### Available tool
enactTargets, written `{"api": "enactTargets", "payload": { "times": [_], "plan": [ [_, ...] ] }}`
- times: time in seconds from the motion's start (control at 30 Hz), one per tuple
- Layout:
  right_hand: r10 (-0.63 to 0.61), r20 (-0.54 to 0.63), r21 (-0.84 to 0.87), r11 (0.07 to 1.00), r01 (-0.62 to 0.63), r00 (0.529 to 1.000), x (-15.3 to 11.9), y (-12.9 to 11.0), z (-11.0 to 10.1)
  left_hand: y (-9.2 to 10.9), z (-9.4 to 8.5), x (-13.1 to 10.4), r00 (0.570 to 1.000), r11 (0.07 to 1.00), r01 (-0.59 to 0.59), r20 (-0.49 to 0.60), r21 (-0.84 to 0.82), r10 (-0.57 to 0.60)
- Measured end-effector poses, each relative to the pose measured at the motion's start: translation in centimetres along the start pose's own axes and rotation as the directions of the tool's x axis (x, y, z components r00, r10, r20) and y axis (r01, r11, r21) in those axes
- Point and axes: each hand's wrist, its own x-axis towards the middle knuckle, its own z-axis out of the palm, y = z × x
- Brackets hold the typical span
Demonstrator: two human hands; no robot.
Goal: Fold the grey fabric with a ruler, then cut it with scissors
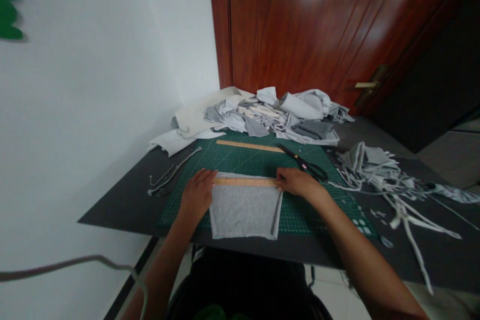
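- Ruler: flat across cloth near its far edge; long axis roughly parallel to near edge of mat.
- Left hand: holds ruler's left end.
- Right hand: holds right end; neither hand nearer.
- Cloth: slightly overlaps mat's near edge.

Your left hand and right hand hold a wooden ruler by its ends across grey fabric on the green cutting mat. Beyond lie black-handled scissors, a second ruler and a heap of fabric scraps.
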Motion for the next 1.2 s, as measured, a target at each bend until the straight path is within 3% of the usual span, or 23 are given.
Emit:
{"api": "enactTargets", "payload": {
  "times": [0.1,0.27,0.47,0.7,0.83,1.0,1.2],
  "plan": [
    [-0.013,0.001,-0.014,1.000,0.013,1.000,-0.2,0.2,-0.1,-0.4,0.5,0.1,0.993,0.993,-0.104,0.046,-0.050,0.107],
    [-0.077,0.028,-0.021,0.997,0.077,0.997,-0.4,-0.6,-0.1,-0.3,0.0,0.2,0.988,0.991,-0.119,0.089,-0.068,0.125],
    [0.006,0.073,-0.053,0.999,-0.002,0.997,-0.6,0.5,-0.2,1.0,-1.2,0.1,0.980,0.979,-0.160,0.102,-0.126,0.173],
    [-0.059,0.095,-0.002,0.998,0.059,0.994,-1.2,0.8,-0.1,0.5,-0.9,0.2,0.997,0.997,-0.003,0.077,-0.081,0.009],
    [-0.009,0.041,-0.011,1.000,0.010,0.999,-0.9,1.1,0.0,0.2,-1.0,0.2,0.994,0.996,0.081,0.075,-0.032,-0.078],
    [0.068,-0.013,-0.032,0.997,-0.069,0.998,-1.3,2.1,-0.2,0.1,-1.1,0.2,0.994,0.996,0.091,0.067,-0.018,-0.089],
    [-0.102,0.047,0.067,0.993,0.098,0.994,-1.3,1.4,-0.4,-0.3,-0.8,0.0,0.993,0.993,0.111,0.050,-0.034,-0.109]
  ]
}}
